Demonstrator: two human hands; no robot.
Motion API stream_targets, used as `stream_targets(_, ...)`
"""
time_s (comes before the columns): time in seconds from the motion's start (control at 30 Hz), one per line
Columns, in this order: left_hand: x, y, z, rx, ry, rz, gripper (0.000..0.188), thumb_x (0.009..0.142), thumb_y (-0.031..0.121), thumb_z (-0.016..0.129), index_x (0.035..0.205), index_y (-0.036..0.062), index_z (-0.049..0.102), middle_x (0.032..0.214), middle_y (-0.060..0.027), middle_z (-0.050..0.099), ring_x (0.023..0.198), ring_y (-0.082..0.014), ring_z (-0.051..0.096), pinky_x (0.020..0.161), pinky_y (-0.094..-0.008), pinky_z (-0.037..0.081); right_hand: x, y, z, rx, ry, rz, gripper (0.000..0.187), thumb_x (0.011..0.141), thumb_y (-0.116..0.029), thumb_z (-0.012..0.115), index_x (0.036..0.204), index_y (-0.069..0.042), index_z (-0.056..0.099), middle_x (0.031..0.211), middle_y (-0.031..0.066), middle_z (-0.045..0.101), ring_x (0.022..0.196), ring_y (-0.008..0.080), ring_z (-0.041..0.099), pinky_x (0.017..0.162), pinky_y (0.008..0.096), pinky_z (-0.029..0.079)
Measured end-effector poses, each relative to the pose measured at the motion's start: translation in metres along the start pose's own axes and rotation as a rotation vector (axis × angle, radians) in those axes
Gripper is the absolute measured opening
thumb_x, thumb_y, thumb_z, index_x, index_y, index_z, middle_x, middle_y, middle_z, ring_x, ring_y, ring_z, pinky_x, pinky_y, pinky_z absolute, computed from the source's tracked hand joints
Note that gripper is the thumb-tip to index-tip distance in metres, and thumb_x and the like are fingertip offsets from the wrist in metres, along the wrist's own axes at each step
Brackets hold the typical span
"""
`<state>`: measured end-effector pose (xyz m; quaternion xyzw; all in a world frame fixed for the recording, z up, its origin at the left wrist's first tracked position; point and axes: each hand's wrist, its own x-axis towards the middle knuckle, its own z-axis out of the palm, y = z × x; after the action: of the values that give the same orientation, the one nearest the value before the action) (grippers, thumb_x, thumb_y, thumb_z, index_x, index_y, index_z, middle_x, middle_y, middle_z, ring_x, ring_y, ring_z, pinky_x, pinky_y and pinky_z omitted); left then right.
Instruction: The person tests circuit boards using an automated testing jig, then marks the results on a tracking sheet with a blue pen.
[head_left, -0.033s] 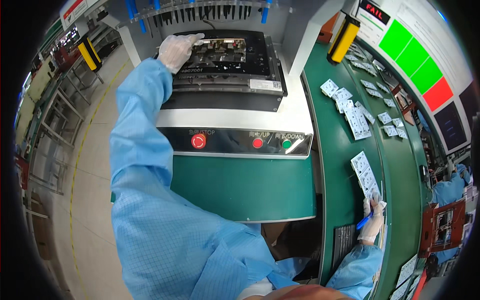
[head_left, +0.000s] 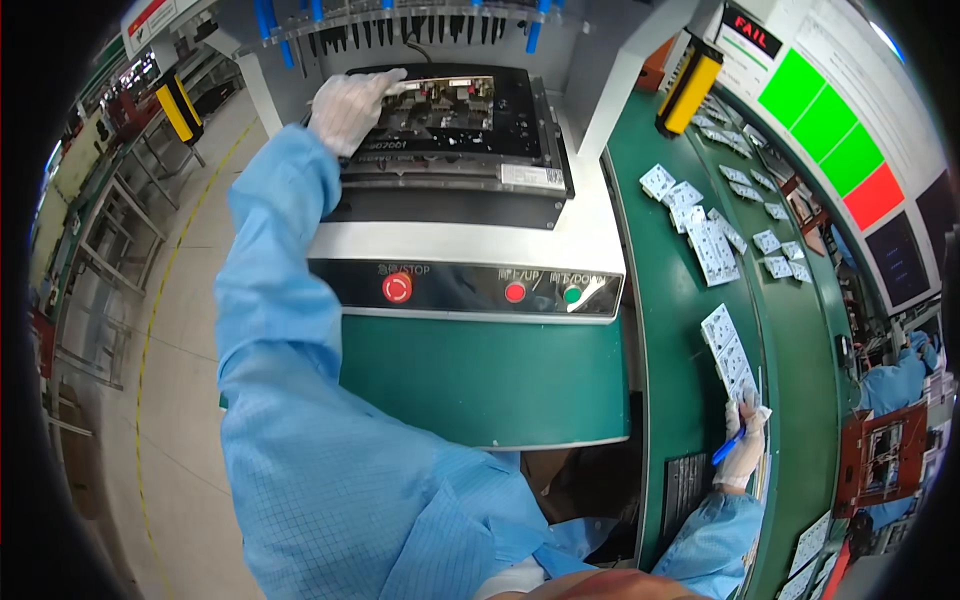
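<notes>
My left hand (head_left: 348,108), in a thin white glove, rests at the left side of a black test fixture (head_left: 515,110) in the machine. Its fingers stretch over the fixture's top toward the rectangular opening, where parts of a board (head_left: 440,103) show. My right hand (head_left: 743,445), gloved too, is low on the green bench at the right. Its fingers close on the lower end of a white circuit board panel (head_left: 728,345), and a blue pen (head_left: 729,446) sticks out beside the palm.
Below the fixture, the machine's front panel has a red stop button (head_left: 397,288), a smaller red button (head_left: 515,292) and a green button (head_left: 572,294). Several white boards (head_left: 712,250) lie farther up the bench. A black ribbed tray (head_left: 684,490) is by my right wrist. A screen (head_left: 835,120) stands at right.
The whole view has shifted very slightly. Both hands keep their places on the fixture and the board panel.
</notes>
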<state>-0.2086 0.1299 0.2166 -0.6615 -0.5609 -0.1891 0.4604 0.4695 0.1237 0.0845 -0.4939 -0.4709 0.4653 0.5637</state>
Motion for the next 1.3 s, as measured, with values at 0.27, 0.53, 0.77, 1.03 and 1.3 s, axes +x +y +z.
stream_targets(0.27,-0.088,0.072,-0.178,-0.128,-0.179,-0.135,0.037,0.072,0.009,0.061,0.109,0.0101,0.065,0.102,-0.0019,0.070,0.073,-0.0195,0.062,0.060,-0.0340,0.041,-0.004,-0.074,0.153,-0.041,-0.179,-0.073,0.032,0.092,-0.029,0.056,0.108,-0.002,0.057,0.127,0.0098,0.055,0.101,0.0130,0.052,0.084,0.0224,0.044)
stream_targets(0.53,-0.178,0.193,-0.166,-0.520,-0.496,-0.186,0.031,0.079,0.028,0.062,0.109,0.0171,0.056,0.108,-0.0025,0.056,0.093,-0.0187,0.062,0.061,-0.0329,0.051,0.068,-0.069,0.443,-0.641,-0.478,-1.527,0.040,0.075,-0.028,0.076,0.103,-0.003,0.063,0.088,0.0105,0.063,0.075,0.0313,0.061,0.063,0.0390,0.049)
stream_targets(0.77,-0.205,0.224,-0.178,-0.761,-0.703,-0.355,0.033,0.088,0.017,0.053,0.119,0.0051,0.056,0.124,-0.0156,0.052,0.121,-0.0323,0.048,0.101,-0.0393,0.041,0.110,-0.066,0.535,-0.799,-0.811,-1.312,0.031,0.086,-0.041,0.062,0.083,-0.010,0.062,0.084,0.0112,0.062,0.080,0.0305,0.063,0.082,0.0431,0.050)
stream_targets(1.03,-0.213,0.103,-0.114,-0.203,-0.253,-1.116,0.039,0.098,0.022,0.035,0.130,0.0059,0.048,0.144,-0.0192,0.037,0.136,-0.0416,0.027,0.113,-0.0493,0.022,0.115,-0.068,0.556,-0.761,-0.518,-1.239,0.025,0.091,-0.026,0.055,0.077,-0.006,0.060,0.074,0.0113,0.057,0.075,0.0326,0.060,0.067,0.0370,0.051)
stream_targets(1.3,-0.238,0.084,-0.081,-0.026,-0.313,-0.981,0.045,0.101,0.027,0.024,0.133,0.0066,0.048,0.145,-0.0188,0.037,0.137,-0.0445,0.024,0.114,-0.0539,0.016,0.084,-0.051,0.573,-0.821,-0.917,-1.190,0.032,0.097,-0.034,0.046,0.095,-0.005,0.058,0.086,0.0234,0.061,0.078,0.0411,0.062,0.069,0.0453,0.048)
